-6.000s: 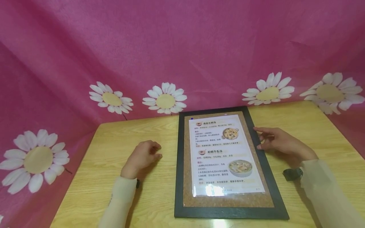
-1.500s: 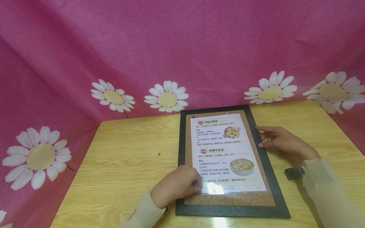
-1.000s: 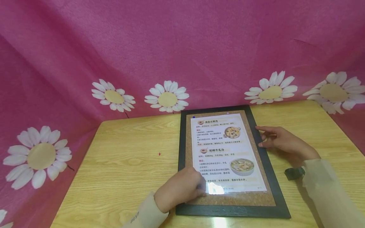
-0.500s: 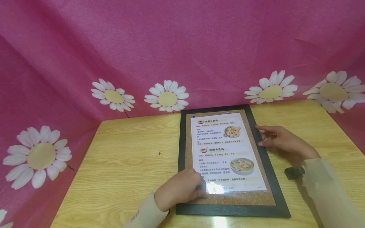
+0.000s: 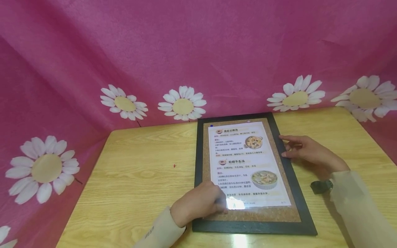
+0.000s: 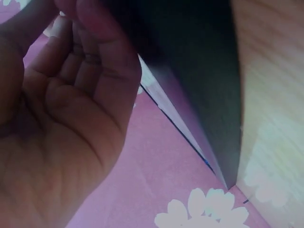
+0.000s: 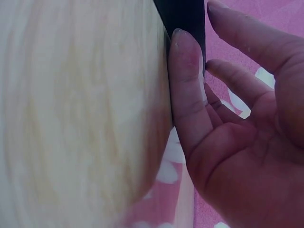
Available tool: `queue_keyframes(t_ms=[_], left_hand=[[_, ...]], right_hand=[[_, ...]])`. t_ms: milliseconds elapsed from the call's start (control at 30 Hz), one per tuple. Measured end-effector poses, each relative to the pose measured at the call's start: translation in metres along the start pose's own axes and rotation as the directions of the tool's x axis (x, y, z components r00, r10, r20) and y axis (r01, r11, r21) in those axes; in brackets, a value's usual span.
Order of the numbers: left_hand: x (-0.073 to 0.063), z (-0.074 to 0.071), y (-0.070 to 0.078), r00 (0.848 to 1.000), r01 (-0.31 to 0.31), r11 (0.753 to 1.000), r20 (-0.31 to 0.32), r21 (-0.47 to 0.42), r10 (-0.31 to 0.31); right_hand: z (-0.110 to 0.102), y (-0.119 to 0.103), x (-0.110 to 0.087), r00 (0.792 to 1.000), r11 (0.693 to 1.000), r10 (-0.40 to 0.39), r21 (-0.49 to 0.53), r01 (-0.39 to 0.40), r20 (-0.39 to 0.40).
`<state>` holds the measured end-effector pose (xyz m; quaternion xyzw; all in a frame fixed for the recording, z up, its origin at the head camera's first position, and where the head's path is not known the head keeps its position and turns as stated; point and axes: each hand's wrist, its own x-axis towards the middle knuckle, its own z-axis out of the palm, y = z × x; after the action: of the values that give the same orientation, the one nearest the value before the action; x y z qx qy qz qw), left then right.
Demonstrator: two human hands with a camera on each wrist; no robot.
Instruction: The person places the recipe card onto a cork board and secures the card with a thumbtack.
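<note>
A printed recipe sheet [image 5: 245, 151] lies on a cork board [image 5: 263, 215] with a black frame [image 5: 248, 227], flat on the table. My left hand [image 5: 200, 201] is over the sheet's lower left corner, fingers curled down with the thumb close to them; its fingertips and anything between them are hidden. In the left wrist view, the curled fingers [image 6: 88, 61] are beside the dark frame. My right hand [image 5: 313, 151] rests beside the board, fingertips touching the frame's right edge. A blue push pin [image 5: 211, 126] marks the board's top left, a pale one [image 5: 248, 121] its top right.
A small red push pin [image 5: 174, 166] lies on the wooden table [image 5: 133, 179], left of the board. Behind the table hangs a pink cloth [image 5: 186, 48] with large white daisies. Light glares on the sheet's lower edge.
Since six seconds ago, my left hand has moved right from the table onto the sheet's lower left corner, uncovering the red push pin. My right hand has stayed at the frame's edge.
</note>
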<state>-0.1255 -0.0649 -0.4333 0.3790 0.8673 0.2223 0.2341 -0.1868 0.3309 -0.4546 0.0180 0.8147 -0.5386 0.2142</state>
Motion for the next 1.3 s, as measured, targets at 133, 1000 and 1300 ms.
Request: queue_keyframes(t_ms=[133, 1000, 1300], left_hand=[[0.001, 0.000, 0.001, 1.000, -0.017, 0.999, 0.014, 0.027, 0.016], [0.004, 0.001, -0.012, 0.992, -0.117, 0.990, -0.027, 0.072, 0.119], [0.001, 0.000, -0.006, 0.990, -0.128, 0.988, -0.044, 0.082, 0.132]], right_hand=[[-0.002, 0.000, 0.002, 0.999, 0.996, -0.040, -0.074, 0.040, -0.003], [0.001, -0.004, 0.003, 1.000, 0.997, -0.015, -0.079, 0.015, -0.007], [-0.001, -0.005, 0.002, 0.999, 0.997, 0.034, -0.070, -0.035, -0.004]])
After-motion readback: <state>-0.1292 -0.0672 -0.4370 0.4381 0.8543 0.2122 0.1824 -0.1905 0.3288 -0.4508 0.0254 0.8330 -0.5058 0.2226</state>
